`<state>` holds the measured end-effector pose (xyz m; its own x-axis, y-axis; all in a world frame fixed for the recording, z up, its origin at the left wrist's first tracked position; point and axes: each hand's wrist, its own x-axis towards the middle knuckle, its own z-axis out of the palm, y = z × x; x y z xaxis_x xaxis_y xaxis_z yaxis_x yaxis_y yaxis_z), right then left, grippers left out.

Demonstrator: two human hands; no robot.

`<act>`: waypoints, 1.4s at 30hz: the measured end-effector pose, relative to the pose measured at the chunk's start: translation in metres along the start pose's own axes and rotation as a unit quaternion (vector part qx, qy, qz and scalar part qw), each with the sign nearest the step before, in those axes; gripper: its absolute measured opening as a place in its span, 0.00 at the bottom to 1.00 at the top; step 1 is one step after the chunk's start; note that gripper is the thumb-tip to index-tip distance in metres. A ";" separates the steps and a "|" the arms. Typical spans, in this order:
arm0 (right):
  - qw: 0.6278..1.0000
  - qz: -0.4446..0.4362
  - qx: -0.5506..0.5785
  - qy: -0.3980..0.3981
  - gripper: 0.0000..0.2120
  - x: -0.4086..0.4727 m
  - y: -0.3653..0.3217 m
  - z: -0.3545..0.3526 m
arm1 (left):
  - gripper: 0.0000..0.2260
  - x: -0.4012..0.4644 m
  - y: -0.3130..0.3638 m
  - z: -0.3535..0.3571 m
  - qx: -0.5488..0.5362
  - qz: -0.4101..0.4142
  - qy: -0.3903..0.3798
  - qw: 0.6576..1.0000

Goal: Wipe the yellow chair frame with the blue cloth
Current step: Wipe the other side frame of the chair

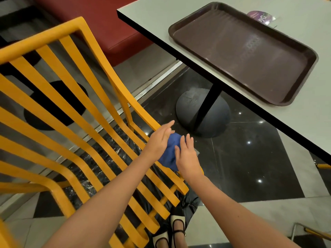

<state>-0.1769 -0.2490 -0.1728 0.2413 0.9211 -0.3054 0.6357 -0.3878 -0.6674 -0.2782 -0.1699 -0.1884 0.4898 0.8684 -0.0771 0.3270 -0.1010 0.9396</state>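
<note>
Head view: yellow chair frame (75, 111) fills the left of the picture, slatted seat toward the wearer. Blue cloth (171, 153) lies bunched on the seat's right-hand rail, beside the counter (295, 122) that carries an empty brown tray (179, 28). Left hand (159, 140) presses on the cloth with fingers extended, not curled around it. Right hand (188, 158) rests flat against its other side, fingers likewise straight. For a clean pass, gather the cloth firmly, keep it wrapped over the rail, and draw it along the rail's length, then treat each slat in turn.
</note>
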 end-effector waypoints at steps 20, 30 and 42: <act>0.952 -0.002 -0.306 0.019 0.41 -0.009 0.029 0.022 | 0.23 0.040 -0.036 -0.069 0.492 -0.044 -0.075 0.866; 0.933 -0.076 -0.351 -0.017 0.37 0.030 0.007 0.029 | 0.23 0.039 -0.031 -0.063 0.492 -0.074 -0.068 0.865; 0.934 -0.032 -0.357 -0.007 0.32 0.032 0.014 0.034 | 0.23 0.040 -0.031 -0.055 0.478 -0.088 -0.045 0.873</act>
<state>-0.1850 -0.2265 -0.2148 0.1791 0.9394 -0.2923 0.9765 -0.2060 -0.0637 -0.3134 -0.1052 -0.2018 0.4109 0.8744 -0.2581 0.9076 -0.3654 0.2068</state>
